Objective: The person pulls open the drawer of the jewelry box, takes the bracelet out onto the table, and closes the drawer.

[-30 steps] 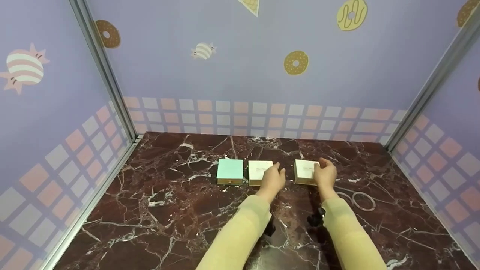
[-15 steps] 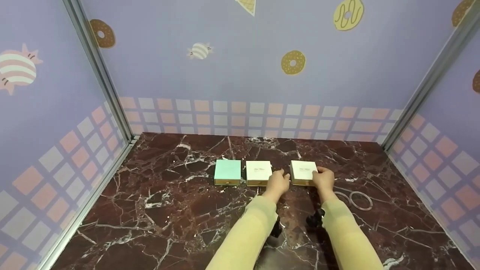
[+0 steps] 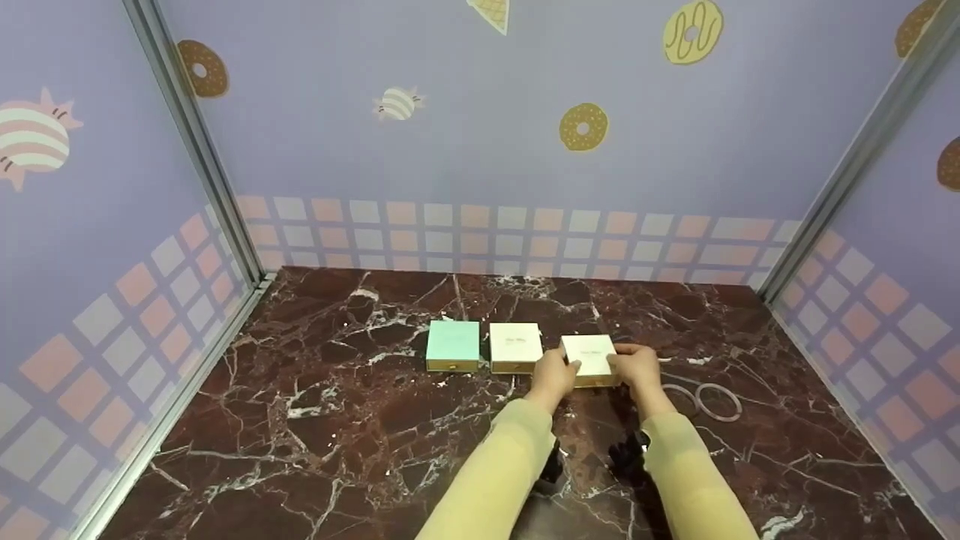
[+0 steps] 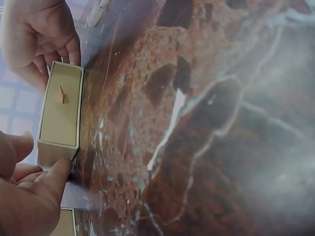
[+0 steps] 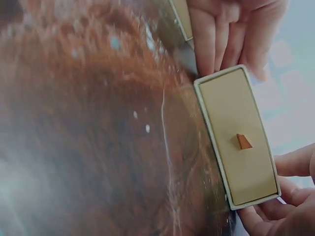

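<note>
A white square drawer box [image 3: 589, 352] with small print on its lid is between my two hands. My right hand [image 3: 637, 369] grips its right side, thumb along the top edge. My left hand [image 3: 553, 377] holds the left side, with the thumb at the near left corner. Both wrist views show the tan drawer front [image 5: 238, 137] and its small brown pull tab [image 4: 62, 96]; the drawer is closed. Left of this box stands a second white drawer box [image 3: 515, 341], close beside my left hand. Further left is a turquoise drawer box [image 3: 453, 343].
Two pale rings [image 3: 739, 410] lie on the dark red marbled table [image 3: 337, 450], right of my right hand. Patterned purple panels [image 3: 480, 150] enclose the table at the back and both sides. Black wrist cameras [image 3: 551, 465] hang under the sleeves.
The right-hand white box has moved left and nearer to me, with my right hand on it. My left hand has left the middle white box and now holds the moved one.
</note>
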The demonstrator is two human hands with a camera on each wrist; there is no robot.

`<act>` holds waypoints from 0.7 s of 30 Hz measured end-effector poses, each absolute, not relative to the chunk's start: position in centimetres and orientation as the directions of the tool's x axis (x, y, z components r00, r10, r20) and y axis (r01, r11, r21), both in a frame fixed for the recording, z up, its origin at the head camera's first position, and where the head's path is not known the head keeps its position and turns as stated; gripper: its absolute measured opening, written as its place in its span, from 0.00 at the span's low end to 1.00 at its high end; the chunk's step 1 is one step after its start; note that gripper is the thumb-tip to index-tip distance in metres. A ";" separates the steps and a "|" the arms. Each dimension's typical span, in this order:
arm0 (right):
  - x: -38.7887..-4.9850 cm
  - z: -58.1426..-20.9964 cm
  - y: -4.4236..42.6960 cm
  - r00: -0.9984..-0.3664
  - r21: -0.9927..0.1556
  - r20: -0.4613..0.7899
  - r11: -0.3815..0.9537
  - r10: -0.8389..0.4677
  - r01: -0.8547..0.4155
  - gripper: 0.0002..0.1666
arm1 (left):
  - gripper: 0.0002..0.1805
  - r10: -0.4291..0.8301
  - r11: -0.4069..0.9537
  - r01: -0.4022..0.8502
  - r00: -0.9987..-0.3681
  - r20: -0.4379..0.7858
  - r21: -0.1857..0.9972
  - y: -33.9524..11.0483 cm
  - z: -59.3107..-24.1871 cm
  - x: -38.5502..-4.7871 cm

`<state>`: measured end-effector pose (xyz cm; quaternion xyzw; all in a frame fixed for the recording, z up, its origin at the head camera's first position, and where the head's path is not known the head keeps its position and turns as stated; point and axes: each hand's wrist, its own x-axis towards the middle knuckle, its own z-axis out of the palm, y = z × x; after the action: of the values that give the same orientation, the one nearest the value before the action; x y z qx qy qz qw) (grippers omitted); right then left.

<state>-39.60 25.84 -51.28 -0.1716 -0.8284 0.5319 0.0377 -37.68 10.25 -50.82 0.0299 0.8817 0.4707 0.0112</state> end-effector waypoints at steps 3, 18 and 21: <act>-39.2 -51.3 25.7 -0.941 -0.897 -0.129 0.368 0.313 0.245 0.26 | 0.27 0.060 0.554 0.046 -0.998 0.016 0.832 10.2 -51.0 -37.6; -38.2 -51.0 25.6 -0.952 -0.906 -0.165 0.341 0.258 0.250 0.27 | 0.28 0.058 0.575 0.025 -0.998 -0.010 0.818 10.0 -50.7 -36.6; -37.8 -51.0 25.6 -0.958 -0.914 -0.160 0.330 0.240 0.235 0.27 | 0.28 0.051 0.588 0.040 -0.999 0.012 0.808 9.9 -50.8 -36.2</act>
<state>-37.82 25.62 -50.96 -0.1457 -0.8156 0.5600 0.0022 -36.17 9.92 -50.82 0.0254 0.8911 0.4531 0.0061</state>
